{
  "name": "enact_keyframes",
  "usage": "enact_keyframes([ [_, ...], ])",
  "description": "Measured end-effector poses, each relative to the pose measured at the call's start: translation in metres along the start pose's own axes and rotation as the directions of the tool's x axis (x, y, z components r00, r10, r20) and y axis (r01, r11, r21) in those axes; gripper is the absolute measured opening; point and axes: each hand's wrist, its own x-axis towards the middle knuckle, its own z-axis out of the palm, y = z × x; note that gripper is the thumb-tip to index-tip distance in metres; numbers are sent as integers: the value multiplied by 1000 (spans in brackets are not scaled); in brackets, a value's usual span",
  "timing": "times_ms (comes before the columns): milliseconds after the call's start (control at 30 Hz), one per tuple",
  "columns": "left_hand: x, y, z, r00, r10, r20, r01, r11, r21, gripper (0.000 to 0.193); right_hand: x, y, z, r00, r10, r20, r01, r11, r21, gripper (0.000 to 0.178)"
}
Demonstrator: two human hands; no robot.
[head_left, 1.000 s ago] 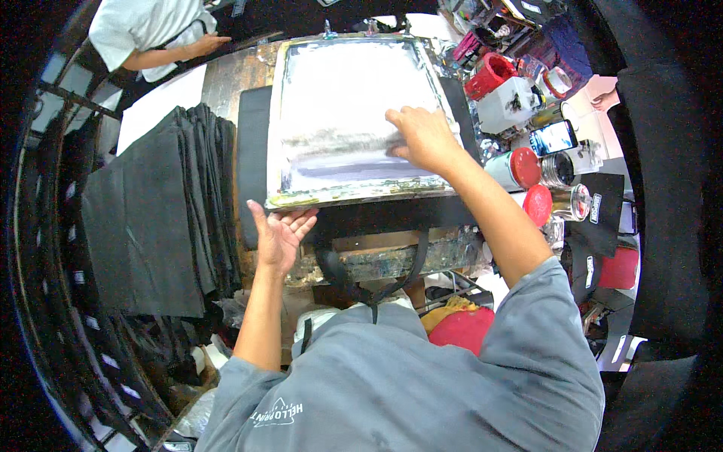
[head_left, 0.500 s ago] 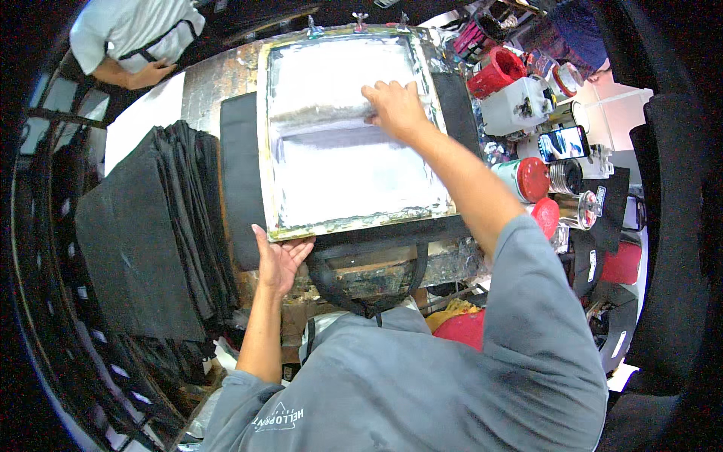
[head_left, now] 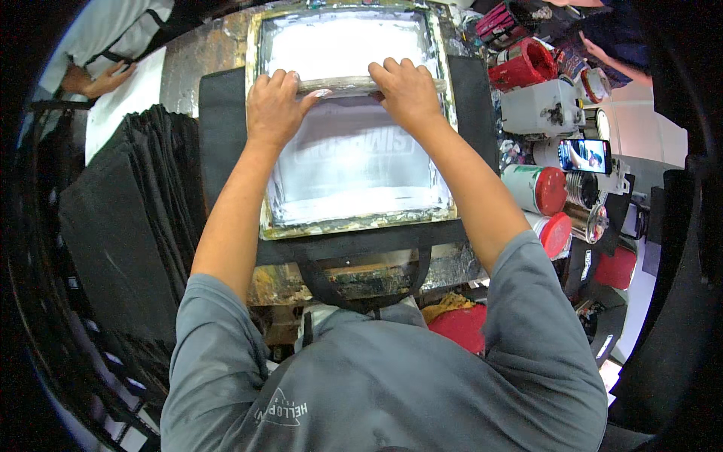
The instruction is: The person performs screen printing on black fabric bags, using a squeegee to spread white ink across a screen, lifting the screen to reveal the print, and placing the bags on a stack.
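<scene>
Lying on cluttered workbench (head_left: 226, 56): framed screen (head_left: 354, 218) (black bags (head_left: 128, 226) stacked left).

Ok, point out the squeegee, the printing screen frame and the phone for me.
squeegee (head_left: 346, 84), head view, on the bare handle between the hands.
printing screen frame (head_left: 354, 224), head view, on its near rail.
phone (head_left: 584, 155), head view, on the lit display.

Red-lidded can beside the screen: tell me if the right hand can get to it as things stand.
Probably yes. The right hand grips the squeegee with the left hand, so it must let go first; the can stands just right of the frame, nothing between.
</scene>
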Motion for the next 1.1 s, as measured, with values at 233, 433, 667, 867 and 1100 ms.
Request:
enact_keyframes([
  [233,-59,19,-12,999,18,-50,-18,1000,-4,56,-56,-27,-17,1000,-11,8,11,998,64,23],
  [433,-111,37,-32,997,19,-73,-23,998,-61,55,-103,-53,-36,1000,-18,24,16,996,86,19],
  [667,-165,43,-52,999,27,-42,-35,982,-185,68,-142,-73,-46,997,-8,83,4,999,50,35],
  [867,-240,12,-63,933,-330,141,337,941,-31,95,-169,-96,-54,990,64,127,-74,994,79,45],
  [1100,-255,14,-74,894,-441,79,435,812,-389,79,-174,-105,-105,987,118,108,-137,970,199,59],
])
